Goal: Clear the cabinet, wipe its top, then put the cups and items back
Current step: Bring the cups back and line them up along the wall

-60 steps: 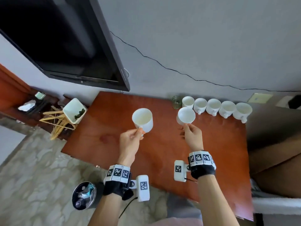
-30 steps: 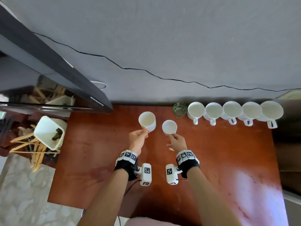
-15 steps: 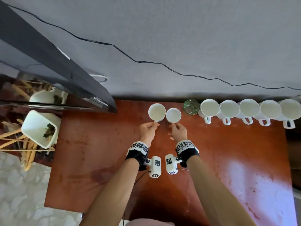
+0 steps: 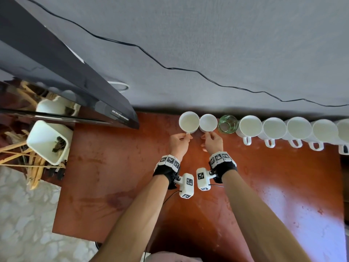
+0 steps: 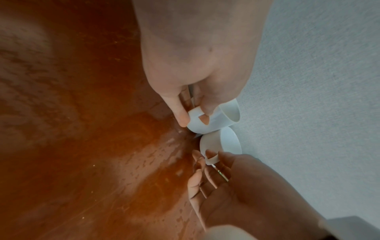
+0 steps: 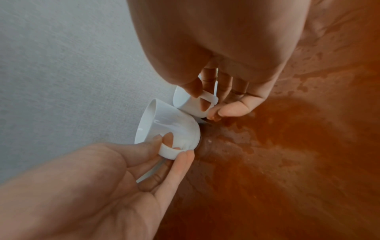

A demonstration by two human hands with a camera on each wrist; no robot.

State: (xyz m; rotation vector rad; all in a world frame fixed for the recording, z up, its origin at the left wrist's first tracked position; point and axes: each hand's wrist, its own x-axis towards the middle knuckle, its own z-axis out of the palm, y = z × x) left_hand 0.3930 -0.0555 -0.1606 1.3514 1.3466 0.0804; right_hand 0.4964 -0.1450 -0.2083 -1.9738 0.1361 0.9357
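White cups [image 4: 189, 122] [image 4: 208, 123] touching at wall, handles toward person; left hand [image 4: 179, 143] and right hand [image 4: 213, 141] each pinch one handle

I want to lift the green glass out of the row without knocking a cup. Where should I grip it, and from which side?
Grip the green glass by its rim from above: it has no handle, a white cup and a mug flank it closely, and the wall is behind, so a side grasp looks cramped.

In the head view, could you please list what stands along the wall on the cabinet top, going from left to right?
Cup held by the left hand → cup held by the right hand → green glass → row of white cups, the last cut off by the frame edge.
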